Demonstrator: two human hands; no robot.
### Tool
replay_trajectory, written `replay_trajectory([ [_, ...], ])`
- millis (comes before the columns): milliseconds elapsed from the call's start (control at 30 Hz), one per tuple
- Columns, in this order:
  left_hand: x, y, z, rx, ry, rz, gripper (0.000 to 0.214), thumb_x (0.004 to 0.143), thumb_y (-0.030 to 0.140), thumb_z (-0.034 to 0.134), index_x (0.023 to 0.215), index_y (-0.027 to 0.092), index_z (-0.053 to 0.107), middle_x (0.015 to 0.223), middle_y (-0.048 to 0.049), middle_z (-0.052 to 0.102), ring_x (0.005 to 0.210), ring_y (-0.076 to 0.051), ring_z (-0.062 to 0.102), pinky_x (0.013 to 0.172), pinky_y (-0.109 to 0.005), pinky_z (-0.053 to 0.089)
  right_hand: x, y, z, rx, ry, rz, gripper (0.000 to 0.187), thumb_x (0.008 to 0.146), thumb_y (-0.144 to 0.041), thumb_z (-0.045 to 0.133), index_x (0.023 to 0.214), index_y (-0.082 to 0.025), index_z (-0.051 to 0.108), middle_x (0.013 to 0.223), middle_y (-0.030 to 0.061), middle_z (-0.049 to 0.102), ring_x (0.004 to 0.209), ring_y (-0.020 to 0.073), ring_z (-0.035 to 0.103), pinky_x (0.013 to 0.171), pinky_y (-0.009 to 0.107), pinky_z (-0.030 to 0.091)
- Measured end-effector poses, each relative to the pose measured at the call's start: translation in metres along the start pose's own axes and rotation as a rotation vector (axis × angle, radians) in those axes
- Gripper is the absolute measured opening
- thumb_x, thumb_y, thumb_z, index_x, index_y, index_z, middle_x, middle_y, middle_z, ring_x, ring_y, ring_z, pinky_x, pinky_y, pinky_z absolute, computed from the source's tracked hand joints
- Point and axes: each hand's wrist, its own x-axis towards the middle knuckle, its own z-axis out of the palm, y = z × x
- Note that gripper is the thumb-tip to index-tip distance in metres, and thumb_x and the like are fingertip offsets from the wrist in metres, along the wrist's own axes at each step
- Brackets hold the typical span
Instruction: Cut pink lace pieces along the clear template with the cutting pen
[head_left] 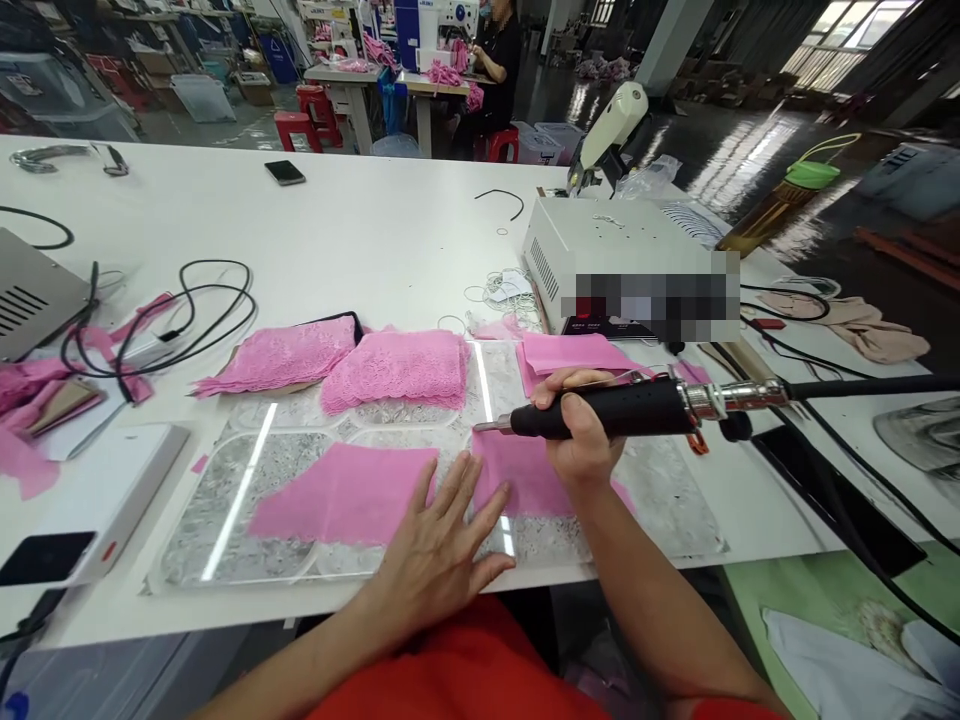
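Note:
My left hand (439,545) lies flat with fingers spread on a piece of pink fabric (345,495) that rests on a clear glass plate (225,510). My right hand (581,425) is wrapped round the black handle of a hot cutting tool (622,408), whose metal tip points left just above a second pink fabric piece (525,480). A thick black cable runs from the tool off to the right. Two stacks of pink lace (397,368) lie behind the plate, and a flat pink stack (574,352) lies by my right hand.
A white control box (600,255) stands behind the tool on the white table (360,220). Black cables (187,320), a grey box (34,295) and pink scraps lie at the left. A phone (285,172) lies farther back. Another person sits at a sewing machine (450,20) in the background.

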Motion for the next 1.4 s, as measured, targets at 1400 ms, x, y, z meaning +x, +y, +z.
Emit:
replay_trajectory([
  [1400,0.074,0.058,0.028,-0.140,-0.127,0.180,0.055,0.095,0.060,0.040,0.135,0.023,0.052,0.140,-0.0107,0.053,0.132,-0.033,0.045,0.110,-0.056,0.029,0.016,-0.045,-0.090,-0.107,0.367,-0.131,0.015,0.057,-0.022,0.051,0.070,-0.019,0.057,0.065,-0.0028,0.057,0.048,0.0100,0.048,0.051,0.029,0.042],
])
